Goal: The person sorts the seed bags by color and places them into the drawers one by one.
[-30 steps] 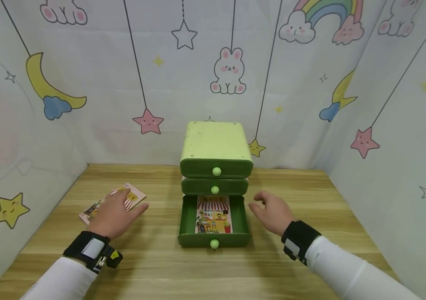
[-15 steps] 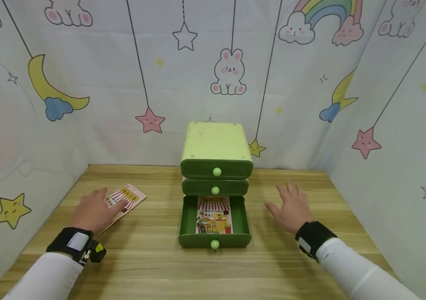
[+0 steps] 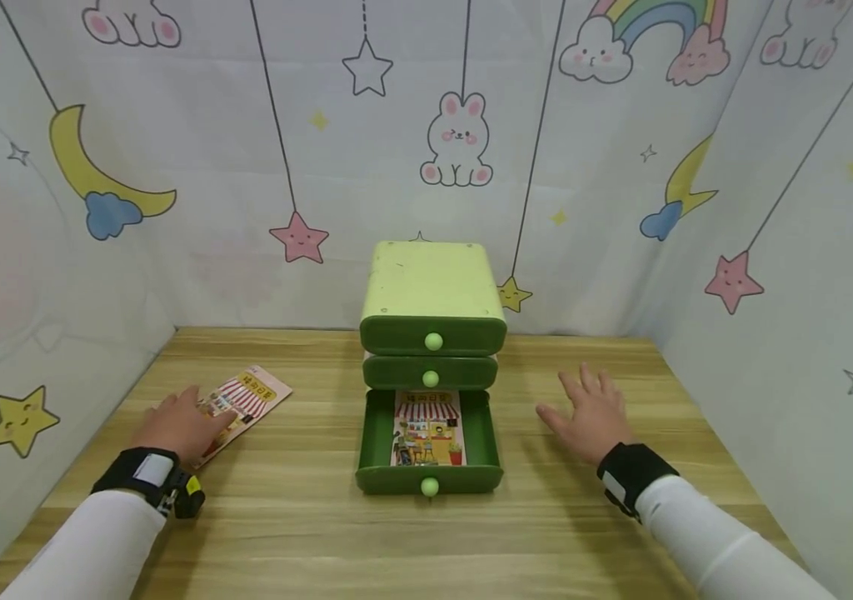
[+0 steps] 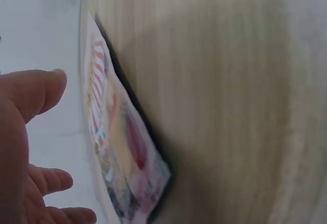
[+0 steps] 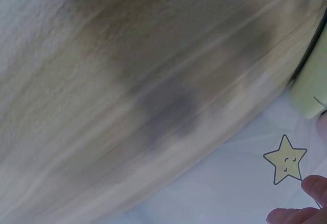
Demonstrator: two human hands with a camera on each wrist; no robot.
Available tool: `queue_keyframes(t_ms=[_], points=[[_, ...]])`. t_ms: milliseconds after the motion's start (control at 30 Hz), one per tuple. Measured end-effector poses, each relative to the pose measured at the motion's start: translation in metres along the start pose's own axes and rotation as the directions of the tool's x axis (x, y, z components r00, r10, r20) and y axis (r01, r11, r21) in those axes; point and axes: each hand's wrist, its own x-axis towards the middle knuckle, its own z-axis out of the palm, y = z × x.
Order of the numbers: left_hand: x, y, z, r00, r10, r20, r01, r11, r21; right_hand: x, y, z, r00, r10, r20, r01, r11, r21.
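A pink booklet (image 3: pixel 252 397) with a striped awning on its cover lies aslant on the left of the table. My left hand (image 3: pixel 177 428) hovers over its near-left end, hiding that part, with thumb and fingers spread apart. In the left wrist view the booklet (image 4: pixel 120 137) lies beside the fingers, outside their grasp. A matching booklet (image 3: pixel 428 433) lies face up in the pulled-out bottom drawer (image 3: pixel 381 481) of a green drawer cabinet (image 3: pixel 432 280). To the right of this cabinet, my right hand (image 3: pixel 593 418) is held over the table with fingers spread, holding nothing.
The cabinet's top drawer (image 3: pixel 396 337) and middle drawer (image 3: pixel 396 373) are pushed in, each with a round light-green knob. White curtains (image 3: pixel 231 167) printed with stars, moons and rabbits enclose the wooden table (image 3: pixel 426 550) at the back and sides.
My left hand has drawn back to the left, uncovering more of the booklet's top. My right hand has moved right, away from the open drawer, and its fingers have spread.
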Motion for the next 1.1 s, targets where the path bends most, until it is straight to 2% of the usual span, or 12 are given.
queue_keyframes(t_ms=[67,167,467,700,900,967,1100], points=[[0.003,-0.005,0.001,0.999,-0.011,0.031,0.011,1.0,0.003,-0.001,-0.001,0.0,1.0,0.0,0.0,0.0,1.0,0.003],[0.006,-0.009,0.004,0.999,-0.018,0.033,0.018,1.0,0.004,-0.002,-0.002,0.001,1.0,-0.012,-0.005,0.012,1.0,0.011],[0.012,-0.01,0.006,0.997,0.001,0.076,0.001,1.0,-0.03,-0.007,-0.004,0.001,1.0,-0.02,-0.006,0.02,0.999,0.027],[0.021,-0.015,0.014,0.996,-0.021,0.082,0.024,0.999,-0.035,-0.006,-0.005,0.001,1.0,-0.011,0.015,0.01,0.999,0.047],[0.023,-0.013,0.013,0.993,-0.032,0.115,0.035,0.999,-0.03,-0.006,-0.006,0.002,1.0,-0.007,0.022,0.006,0.999,0.044],[0.022,-0.012,0.012,0.994,-0.021,0.109,0.023,1.0,-0.011,-0.006,-0.007,0.002,1.0,-0.007,0.023,0.006,0.999,0.044],[0.02,-0.009,0.009,0.998,-0.008,0.059,0.006,1.0,0.03,-0.007,-0.008,0.002,1.0,-0.008,0.024,0.007,0.999,0.051]])
